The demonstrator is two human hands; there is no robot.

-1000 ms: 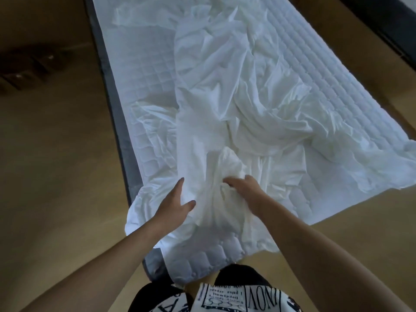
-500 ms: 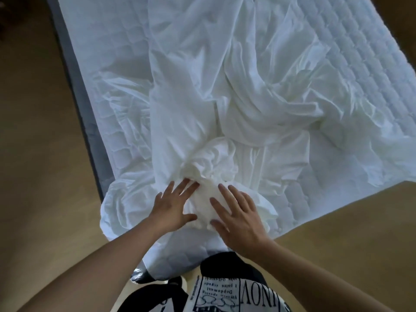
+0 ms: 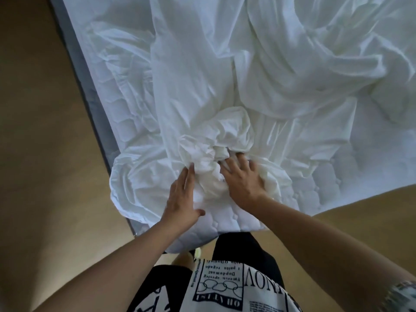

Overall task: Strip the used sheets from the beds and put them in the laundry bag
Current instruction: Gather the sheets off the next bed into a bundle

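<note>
A crumpled white sheet [image 3: 202, 70] lies loose across the quilted mattress [image 3: 351, 176], bunched into a wad at the near end of the bed. My left hand [image 3: 182, 199] lies flat against the wad's left side, fingers straight. On the wad's right side my right hand [image 3: 243, 176] presses down with spread fingers, its fingertips sunk into the folds. No laundry bag is in view.
The mattress sits on a dark grey bed base [image 3: 90, 95] whose edge runs along the left. Wooden floor [image 3: 40, 154] surrounds the bed on the left and lower right. My patterned shirt [image 3: 225, 289] fills the bottom of the view.
Both hands have pushed forward into the bunched sheet and drawn closer together, and the wad has grown. The camera has moved closer over the bed end.
</note>
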